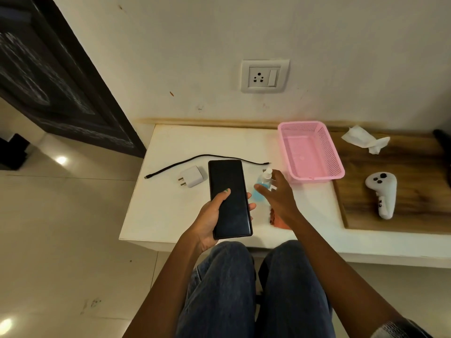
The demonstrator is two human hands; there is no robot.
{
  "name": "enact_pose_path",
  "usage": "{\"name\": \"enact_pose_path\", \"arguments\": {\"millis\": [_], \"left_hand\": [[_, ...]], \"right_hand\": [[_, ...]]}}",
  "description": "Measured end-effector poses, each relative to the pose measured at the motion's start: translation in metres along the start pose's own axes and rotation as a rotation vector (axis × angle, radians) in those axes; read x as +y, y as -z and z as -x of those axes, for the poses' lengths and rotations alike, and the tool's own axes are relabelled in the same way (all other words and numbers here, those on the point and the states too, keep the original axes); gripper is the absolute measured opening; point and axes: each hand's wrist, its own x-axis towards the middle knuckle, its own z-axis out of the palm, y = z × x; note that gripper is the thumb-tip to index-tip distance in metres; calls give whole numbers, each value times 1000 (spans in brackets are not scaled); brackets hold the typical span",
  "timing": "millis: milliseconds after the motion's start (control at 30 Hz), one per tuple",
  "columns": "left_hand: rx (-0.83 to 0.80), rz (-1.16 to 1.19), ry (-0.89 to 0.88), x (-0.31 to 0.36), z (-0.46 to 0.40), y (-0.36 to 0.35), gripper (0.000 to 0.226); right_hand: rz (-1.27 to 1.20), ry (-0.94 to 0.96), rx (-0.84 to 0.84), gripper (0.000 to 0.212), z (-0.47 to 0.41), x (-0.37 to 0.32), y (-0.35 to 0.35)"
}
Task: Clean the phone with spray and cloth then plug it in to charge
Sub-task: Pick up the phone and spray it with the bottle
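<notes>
Head view, looking down over two knees in jeans at a white table (pixel 170 215). One phone (pixel 229 198), dark screen up, held in the left hand (pixel 212 220), thumb across the glass and fingers (pixel 251 206) wrapped round the far edge, lifted over the table's near part. Right hand (pixel 278 198) reaching at the one spray bottle (pixel 262 185), blue liquid, white nozzle, standing just right of the phone; fingers spread and loose, blurred, thumb close by the bottle, contact impossible to tell. One reddish-orange cloth (pixel 278 222) flat on the table, mostly hidden under the right wrist. One white charger adapter (pixel 192 176) lying just left of the phone, two pins pointing left. One black cable (pixel 200 158) stretched behind both, unplugged at each end. One wall socket (pixel 264 76) with one switch above the table, nothing in it. One pink mesh basket (pixel 310 150) to the right of the bottle. Further right, one wooden board (pixel 402 181) carrying one crumpled white tissue (pixel 366 139) and one white handheld controller (pixel 382 193), well apart from each other.
</notes>
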Motion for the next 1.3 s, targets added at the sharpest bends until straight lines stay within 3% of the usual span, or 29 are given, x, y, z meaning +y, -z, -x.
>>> {"name": "enact_pose_path", "arguments": {"millis": [233,367,533,733,800,1000,1133,1300], "left_hand": [[-8,-2,-21,2,6,5,36],[0,32,-46,3,13,6,34],[-21,-18,-34,4,27,3,33],[-58,-17,-34,6,49,-7,32],[-77,-14,-39,7,57,-11,32],[-64,-20,-34,9,74,-20,38],[-79,-9,-47,11,80,-24,33],[-70,-42,-54,11,83,-28,35]], "right_hand": [[-173,58,96,32,12,-19,3],[-369,25,138,39,40,-42,16],[-506,91,87,13,83,-79,31],[-544,151,22,12,120,-96,39],[-645,113,-2,25,127,-101,41],[-492,143,66,32,146,-118,38],[-482,244,88,19,150,-125,39],[-531,235,67,30,153,-126,38]]}}
